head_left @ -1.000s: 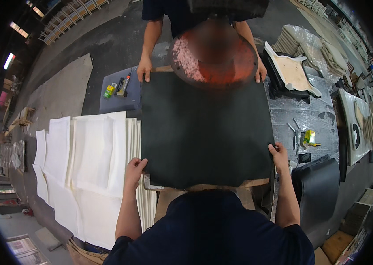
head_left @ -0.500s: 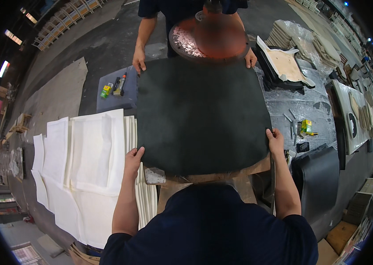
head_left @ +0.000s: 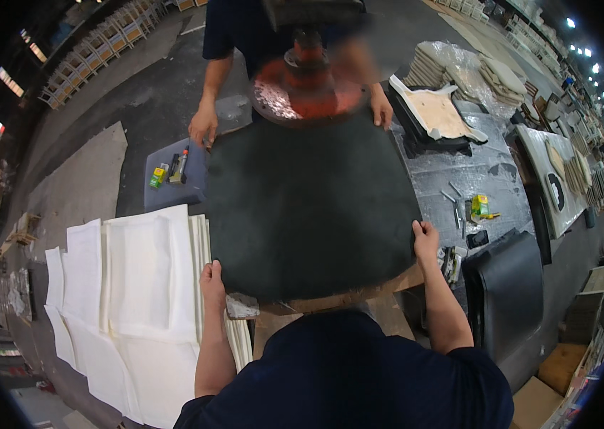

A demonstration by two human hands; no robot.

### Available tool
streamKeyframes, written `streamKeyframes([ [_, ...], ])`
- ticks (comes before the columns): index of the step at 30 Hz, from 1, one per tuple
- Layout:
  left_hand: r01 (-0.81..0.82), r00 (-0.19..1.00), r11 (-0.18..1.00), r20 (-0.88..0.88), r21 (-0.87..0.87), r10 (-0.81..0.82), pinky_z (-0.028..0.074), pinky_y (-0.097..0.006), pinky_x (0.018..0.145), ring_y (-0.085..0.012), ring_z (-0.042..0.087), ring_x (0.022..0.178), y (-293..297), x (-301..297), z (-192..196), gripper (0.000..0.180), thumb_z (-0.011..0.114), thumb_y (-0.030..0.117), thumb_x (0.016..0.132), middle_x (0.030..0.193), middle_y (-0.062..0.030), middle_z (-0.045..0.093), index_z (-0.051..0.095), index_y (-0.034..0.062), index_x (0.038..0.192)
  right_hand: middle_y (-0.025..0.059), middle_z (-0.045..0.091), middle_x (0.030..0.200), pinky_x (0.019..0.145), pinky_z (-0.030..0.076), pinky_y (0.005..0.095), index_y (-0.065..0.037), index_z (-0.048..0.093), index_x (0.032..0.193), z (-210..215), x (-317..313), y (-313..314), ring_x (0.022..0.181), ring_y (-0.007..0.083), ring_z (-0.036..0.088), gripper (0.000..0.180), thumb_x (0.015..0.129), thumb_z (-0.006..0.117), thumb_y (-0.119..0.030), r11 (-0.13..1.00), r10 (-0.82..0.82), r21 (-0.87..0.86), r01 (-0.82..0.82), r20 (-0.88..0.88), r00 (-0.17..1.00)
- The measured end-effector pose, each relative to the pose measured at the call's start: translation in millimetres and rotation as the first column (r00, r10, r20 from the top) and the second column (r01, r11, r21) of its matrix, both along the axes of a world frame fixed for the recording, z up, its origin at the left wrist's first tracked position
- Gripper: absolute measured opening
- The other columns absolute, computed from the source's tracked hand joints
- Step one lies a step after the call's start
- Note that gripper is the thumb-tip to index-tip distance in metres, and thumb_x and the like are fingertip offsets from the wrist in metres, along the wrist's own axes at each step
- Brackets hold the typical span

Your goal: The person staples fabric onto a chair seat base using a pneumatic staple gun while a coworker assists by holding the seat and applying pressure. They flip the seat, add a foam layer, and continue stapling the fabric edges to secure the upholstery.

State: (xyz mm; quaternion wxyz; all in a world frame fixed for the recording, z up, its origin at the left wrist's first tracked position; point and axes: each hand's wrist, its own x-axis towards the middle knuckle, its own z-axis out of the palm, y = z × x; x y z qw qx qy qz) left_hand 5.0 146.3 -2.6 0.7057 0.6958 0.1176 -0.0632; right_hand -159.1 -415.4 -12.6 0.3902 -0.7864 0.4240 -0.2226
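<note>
- The black cover (head_left: pixel 309 207) lies spread between two people, above a wooden edge (head_left: pixel 345 297) that shows along its near side.
- The right hand (head_left: pixel 426 241) pinches the cover's near right side; the left hand (head_left: pixel 213 279) is curled at the near left edge, its fingertips hidden, so I cannot tell how firmly it grips.
- A co-worker's hands (head_left: pixel 203 125) are at the two far corners; uneven pulling between the two people could skew the cover or wrinkle it.
- A red round plate (head_left: pixel 313 100) overlaps the far edge in this view; whether they touch is unclear. If the cover were lifted there, it might snag.
- White sheets (head_left: pixel 145 279) sit just beside the left hand; a sideways swing of that forearm could drag them out of line.
- On the right, a sliding elbow might knock the folded black sheet (head_left: pixel 506 286).
</note>
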Motion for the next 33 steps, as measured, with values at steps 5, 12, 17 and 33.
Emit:
streamKeyframes([
  [5, -0.038, 0.999, 0.998, 0.012, 0.041, 0.037, 0.033, -0.026, 0.066, -0.0034, 0.036, 0.076, 0, 3, 0, 0.042, 0.064, 0.033, 0.118, 0.079, 0.0103, 0.043, 0.052, 0.0142, 0.081, 0.0221, 0.075, 0.096, 0.086, 0.055, 0.0454, 0.000, 0.072, 0.105, -3, 6, 28, 0.090, 0.0376, 0.072, 0.031, 0.109, 0.071, -0.031, 0.991, -0.041, -0.124, 0.051, 0.078, 0.996],
  [12, -0.070, 0.991, 0.987, 0.119, 0.147, 0.052, 0.041, -0.030, 0.071, -0.0072, 0.042, 0.080, 1, 6, -4, 0.044, 0.059, 0.035, 0.119, 0.081, 0.0046, 0.049, 0.055, 0.0063, 0.086, 0.0226, 0.075, 0.097, 0.087, 0.055, 0.0469, 0.001, 0.072, 0.108, 4, 11, 38, 0.092, 0.0374, 0.073, 0.034, 0.113, 0.064, -0.031, 0.995, -0.070, -0.063, 0.077, 0.107, 0.992],
  [17, -0.124, 0.981, 0.938, 0.182, 0.324, 0.067, 0.046, -0.035, 0.074, -0.0134, 0.050, 0.079, -8, 2, -9, 0.049, 0.055, 0.038, 0.120, 0.081, -0.0034, 0.056, 0.060, -0.0011, 0.091, 0.0229, 0.076, 0.101, 0.090, 0.054, 0.0475, 0.001, 0.072, 0.109, -2, 9, 34, 0.096, 0.0397, 0.073, 0.037, 0.114, 0.062, -0.035, 0.984, -0.057, -0.168, 0.065, 0.055, 0.997],
  [33, -0.282, 0.947, 0.656, 0.311, 0.700, 0.075, 0.053, -0.051, 0.091, -0.0462, 0.067, 0.097, -18, 0, 12, 0.041, 0.057, 0.033, 0.116, 0.100, -0.0238, 0.072, 0.069, -0.0052, 0.110, 0.0220, 0.074, 0.116, 0.098, 0.053, 0.0465, 0.000, 0.071, 0.123, 23, -4, 21, 0.109, 0.0382, 0.069, 0.038, 0.114, 0.062, -0.036, 0.967, 0.010, -0.256, 0.002, 0.046, 0.999],
])
